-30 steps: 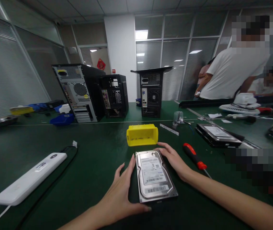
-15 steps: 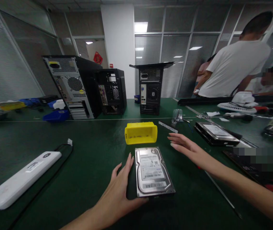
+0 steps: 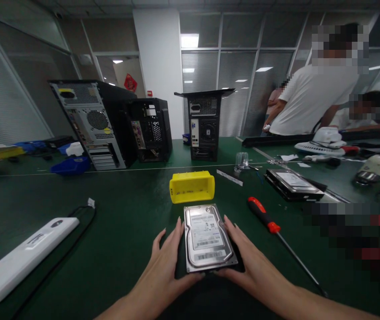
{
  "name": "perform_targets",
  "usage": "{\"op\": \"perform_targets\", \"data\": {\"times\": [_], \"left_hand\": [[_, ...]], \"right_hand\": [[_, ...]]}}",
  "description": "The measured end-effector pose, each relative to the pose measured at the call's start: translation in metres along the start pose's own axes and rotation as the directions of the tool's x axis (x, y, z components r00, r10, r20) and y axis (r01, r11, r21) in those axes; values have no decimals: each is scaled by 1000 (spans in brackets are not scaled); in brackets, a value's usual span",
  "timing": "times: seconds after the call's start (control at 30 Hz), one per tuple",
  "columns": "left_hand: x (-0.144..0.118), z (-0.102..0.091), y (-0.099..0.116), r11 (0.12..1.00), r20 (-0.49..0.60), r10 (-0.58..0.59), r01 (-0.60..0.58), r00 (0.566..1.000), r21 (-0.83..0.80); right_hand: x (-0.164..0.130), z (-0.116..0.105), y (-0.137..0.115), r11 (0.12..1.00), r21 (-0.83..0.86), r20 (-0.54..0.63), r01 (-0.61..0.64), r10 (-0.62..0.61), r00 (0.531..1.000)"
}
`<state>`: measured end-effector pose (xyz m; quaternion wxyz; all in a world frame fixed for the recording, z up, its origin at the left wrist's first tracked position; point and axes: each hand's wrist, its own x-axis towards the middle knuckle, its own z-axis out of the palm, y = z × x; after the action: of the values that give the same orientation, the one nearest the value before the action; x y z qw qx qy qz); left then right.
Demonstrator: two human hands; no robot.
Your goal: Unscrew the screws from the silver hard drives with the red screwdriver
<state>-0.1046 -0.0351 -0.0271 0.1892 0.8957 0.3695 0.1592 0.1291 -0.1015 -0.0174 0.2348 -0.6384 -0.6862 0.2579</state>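
Note:
A silver hard drive (image 3: 208,235) with a white label lies on the green table in front of me. My left hand (image 3: 165,262) grips its left side, fingers along the edge and thumb at the near edge. On the opposite side my right hand (image 3: 252,260) holds it the same way, its thumb close to the left one. Just beyond the drive sits a yellow bin (image 3: 192,176) with a few small bits inside. A red and black screwdriver (image 3: 264,215) rests to the right of my right hand.
Three computer cases stand at the back: a large one (image 3: 98,124), a smaller one (image 3: 151,129) and one with a raised top (image 3: 205,126). A white power strip (image 3: 26,258) with a cable lies left. Another drive (image 3: 293,183) lies right. People are behind the table.
My right hand has come left and down from beside the yellow bin onto the drive's right side. The screwdriver it was covering now shows. My left hand stays at the drive.

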Motion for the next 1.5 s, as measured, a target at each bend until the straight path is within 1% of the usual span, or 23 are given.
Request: {"op": "perform_targets", "data": {"times": [0.1, 0.23, 0.3, 0.33, 0.4, 0.43, 0.5, 0.53, 0.57, 0.6, 0.63, 0.67, 0.7, 0.77, 0.87, 1.0, 1.1, 1.2, 1.3, 1.4, 1.5], "left_hand": [[2, -1, -1, 1000, -4, 13, -13, 1000, 11], [3, 4, -6, 998, -49, 35, -33, 998, 46], [2, 8, -10, 996, -81, 56, -50, 995, 70], [1, 10, -13, 995, -93, 60, -52, 994, 79], [0, 14, -18, 996, -109, 40, -30, 993, 86], [-1, 15, -20, 997, -109, 18, -9, 994, 80], [-3, 16, -23, 998, -99, -24, 29, 995, 55], [-3, 16, -23, 998, -91, -37, 41, 995, 40], [-3, 16, -24, 999, -84, -43, 46, 995, 28], [-3, 15, -23, 999, -80, -46, 47, 996, 17], [-3, 15, -23, 999, -76, -44, 44, 996, 9], [-3, 14, -23, 999, -72, -42, 42, 997, 1], [-2, 14, -22, 999, -71, -41, 41, 997, -5], [-2, 13, -23, 999, -66, -43, 42, 997, -17], [-2, 14, -24, 998, -65, -59, 57, 996, -28], [-6, 17, -26, 993, -69, -111, 108, 991, -47], [-6, 18, -27, 992, -83, -115, 111, 990, -55], [-3, 15, -29, 991, -86, -124, 119, 989, -58], [0, 11, -30, 985, -99, -170, 166, 980, -50], [2, 6, -29, 978, -126, -207, 203, 970, -41], [3, 1, -23, 977, -160, -211, 206, 964, -46]], "right_hand": [[2, 1, -1, 999, -31, -13, 21, -22, 1000], [0, 8, -4, 994, -82, -28, 79, -81, 996], [-3, 5, -7, 988, -130, -24, 88, -92, 996], [-5, -2, -8, 983, -164, -21, 87, -91, 996], [-7, -27, -7, 966, -246, -31, 76, -86, 996], [-6, -46, -3, 954, -290, -64, 76, -98, 993], [-1, -90, 13, 925, -380, -185, 23, -100, 978], [4, -112, 25, 906, -424, -203, 2, -98, 974], [8, -132, 39, 875, -482, -265, -54, -86, 960], [12, -148, 55, 827, -541, -357, -151, -64, 932], [16, -159, 72, 800, -561, -401, -213, -38, 915], [18, -165, 87, 780, -578, -405, -240, -19, 914], [20, -167, 101, 764, -597, -387, -243, -9, 922], [21, -162, 121, 737, -636, -337, -231, 4, 941], [20, -149, 132, 702, -685, -279, -197, -2, 960], [21, -139, 126, 663, -731, -224, -161, -11, 975], [22, -135, 118, 636, -756, -208, -155, -9, 978], [21, -132, 113, 615, -773, -207, -159, -6, 978], [20, -131, 111, 601, -780, -213, -172, 4, 977], [20, -130, 113, 595, -781, -228, -190, 12, 974], [19, -130, 117, 594, -780, -240, -200, 12, 971]]}}
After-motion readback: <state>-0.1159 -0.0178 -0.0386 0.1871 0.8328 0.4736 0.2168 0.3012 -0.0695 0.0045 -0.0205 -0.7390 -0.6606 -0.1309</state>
